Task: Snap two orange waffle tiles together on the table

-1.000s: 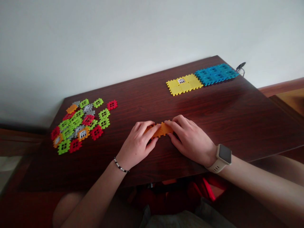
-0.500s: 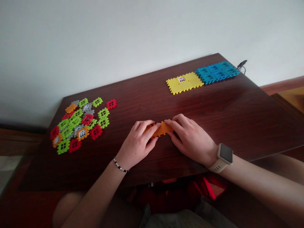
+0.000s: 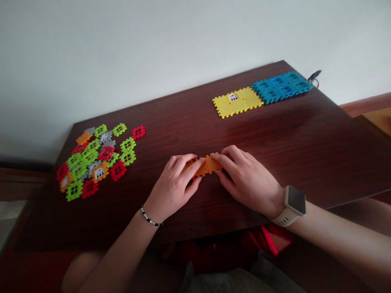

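Observation:
My left hand (image 3: 174,185) and my right hand (image 3: 247,181) rest on the dark wood table (image 3: 171,211), pinching an orange strip of joined plastic waffle blocks (image 3: 207,166) from both ends. The fingers of both hands lie over its ends, hiding part of the strip. A dark beaded bracelet (image 3: 149,217) circles my left wrist, and a cream smartwatch (image 3: 295,205) sits on my right wrist.
Left of my hands lies a loose pile of green, red, grey and orange waffle blocks (image 3: 75,189). Joined yellow blocks (image 3: 226,105) and blue blocks (image 3: 282,86) lie flat at the far edge. A small dark cable (image 3: 314,76) sits beyond the far corner.
The table and blocks have shifted slightly up and left in view as my head moved. My hands and the orange strip have stayed together in nearly the same place.

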Motion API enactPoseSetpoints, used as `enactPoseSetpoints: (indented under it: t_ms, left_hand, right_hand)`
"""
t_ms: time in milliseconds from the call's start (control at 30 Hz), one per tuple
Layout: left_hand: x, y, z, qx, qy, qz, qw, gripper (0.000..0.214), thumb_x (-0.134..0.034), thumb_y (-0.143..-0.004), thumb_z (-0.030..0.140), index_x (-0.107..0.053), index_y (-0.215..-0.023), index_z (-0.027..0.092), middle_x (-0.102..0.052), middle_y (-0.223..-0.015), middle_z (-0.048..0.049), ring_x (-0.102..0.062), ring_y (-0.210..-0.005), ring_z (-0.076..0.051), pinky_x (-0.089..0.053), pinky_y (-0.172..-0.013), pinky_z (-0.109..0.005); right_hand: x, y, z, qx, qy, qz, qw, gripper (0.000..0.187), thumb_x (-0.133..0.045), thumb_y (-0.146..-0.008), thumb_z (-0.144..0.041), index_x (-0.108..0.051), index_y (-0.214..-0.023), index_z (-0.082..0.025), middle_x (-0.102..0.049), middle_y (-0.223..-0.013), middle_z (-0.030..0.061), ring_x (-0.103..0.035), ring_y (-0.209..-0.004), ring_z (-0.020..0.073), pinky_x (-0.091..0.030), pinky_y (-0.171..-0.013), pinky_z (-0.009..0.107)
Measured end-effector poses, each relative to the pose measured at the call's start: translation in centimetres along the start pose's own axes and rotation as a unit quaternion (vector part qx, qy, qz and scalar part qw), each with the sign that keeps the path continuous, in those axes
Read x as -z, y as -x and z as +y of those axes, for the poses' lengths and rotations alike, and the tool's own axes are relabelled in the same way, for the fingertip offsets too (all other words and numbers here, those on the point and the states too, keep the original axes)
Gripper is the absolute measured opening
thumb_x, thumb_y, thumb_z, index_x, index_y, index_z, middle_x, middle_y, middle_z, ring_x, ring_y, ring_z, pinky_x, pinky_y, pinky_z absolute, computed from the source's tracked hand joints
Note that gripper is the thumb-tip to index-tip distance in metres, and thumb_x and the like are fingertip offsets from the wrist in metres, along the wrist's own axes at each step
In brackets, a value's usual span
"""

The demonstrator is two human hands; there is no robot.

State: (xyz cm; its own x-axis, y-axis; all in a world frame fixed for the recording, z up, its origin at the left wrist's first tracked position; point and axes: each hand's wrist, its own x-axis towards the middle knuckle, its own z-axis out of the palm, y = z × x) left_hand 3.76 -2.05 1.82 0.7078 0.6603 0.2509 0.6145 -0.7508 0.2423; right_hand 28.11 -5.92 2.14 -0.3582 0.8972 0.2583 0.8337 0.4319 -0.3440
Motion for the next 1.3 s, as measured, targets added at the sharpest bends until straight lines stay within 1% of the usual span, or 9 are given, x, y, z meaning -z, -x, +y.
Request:
enactPoseSetpoints:
  t_ms: [100,300,467,600,800,1167,1300]
  left_hand:
    - [0.02,0.02,-0.01,0.003,0.001,-0.003,1.0,0.047,-0.06,-0.105,0.019,-0.056,-0.152,0.022,-0.061,-0.14,-0.0123,-0.058,-0.127,-0.032,-0.055,-0.113,-0.054]
    - [0.01,0.06,-0.03,0.005,0.016,-0.003,1.0,0.049,-0.061,-0.104,0.018,-0.055,-0.153,0.024,-0.061,-0.141,-0.0122,-0.058,-0.128,-0.032,-0.055,-0.113,-0.055]
    - [0.04,0.0,-0.09,0.004,0.011,-0.004,1.0,0.047,-0.06,-0.105,0.019,-0.055,-0.152,0.023,-0.061,-0.141,-0.0126,-0.057,-0.128,-0.032,-0.055,-0.113,-0.055]
    - [0.03,-0.01,-0.1,0.003,0.013,-0.001,1.0,0.049,-0.061,-0.105,0.018,-0.054,-0.154,0.026,-0.061,-0.141,-0.0116,-0.058,-0.128,-0.032,-0.055,-0.112,-0.056]
    - [0.01,0.01,-0.09,-0.001,0.004,-0.005,1.0,0.046,-0.06,-0.106,0.019,-0.055,-0.152,0.019,-0.061,-0.142,-0.0131,-0.057,-0.128,-0.031,-0.054,-0.114,-0.054]
    - [0.07,0.01,-0.03,0.0,0.011,-0.001,1.0,0.047,-0.06,-0.106,0.018,-0.055,-0.152,0.022,-0.061,-0.141,-0.0127,-0.057,-0.128,-0.031,-0.055,-0.112,-0.056]
    - [0.03,0.0,-0.05,0.001,0.01,-0.002,1.0,0.046,-0.06,-0.106,0.019,-0.055,-0.152,0.022,-0.061,-0.141,-0.0127,-0.057,-0.128,-0.031,-0.055,-0.113,-0.056]
  right_hand:
    - [0.0,0.04,0.02,0.001,0.004,-0.001,1.0,0.033,-0.052,-0.107,-0.026,-0.06,-0.138,-0.016,-0.063,-0.118,0.0146,-0.064,-0.1,0.0288,-0.057,-0.09,0.046]
    - [-0.06,0.09,0.04,0.002,-0.003,0.0,1.0,0.033,-0.053,-0.106,-0.025,-0.061,-0.136,-0.016,-0.064,-0.118,0.0143,-0.064,-0.101,0.0288,-0.058,-0.091,0.047]
    - [0.01,0.09,0.06,0.006,-0.005,0.003,1.0,0.034,-0.054,-0.106,-0.025,-0.06,-0.137,-0.014,-0.064,-0.118,0.0146,-0.064,-0.102,0.0289,-0.058,-0.092,0.047]
    - [0.03,0.09,0.08,0.007,0.001,0.002,1.0,0.032,-0.054,-0.106,-0.025,-0.061,-0.136,-0.015,-0.064,-0.117,0.0141,-0.064,-0.103,0.0291,-0.058,-0.091,0.046]
    - [-0.06,0.17,0.12,0.013,-0.002,0.006,1.0,0.034,-0.055,-0.106,-0.024,-0.062,-0.136,-0.013,-0.063,-0.118,0.0145,-0.063,-0.102,0.0297,-0.059,-0.091,0.048]
    - [-0.1,0.22,0.21,0.015,-0.012,0.013,1.0,0.034,-0.055,-0.105,-0.023,-0.062,-0.137,-0.012,-0.063,-0.118,0.0147,-0.063,-0.102,0.0295,-0.06,-0.092,0.05]
    - [-0.12,0.24,0.25,0.017,-0.013,0.014,1.0,0.035,-0.055,-0.105,-0.022,-0.062,-0.138,-0.012,-0.063,-0.118,0.0149,-0.064,-0.101,0.0297,-0.06,-0.092,0.05]
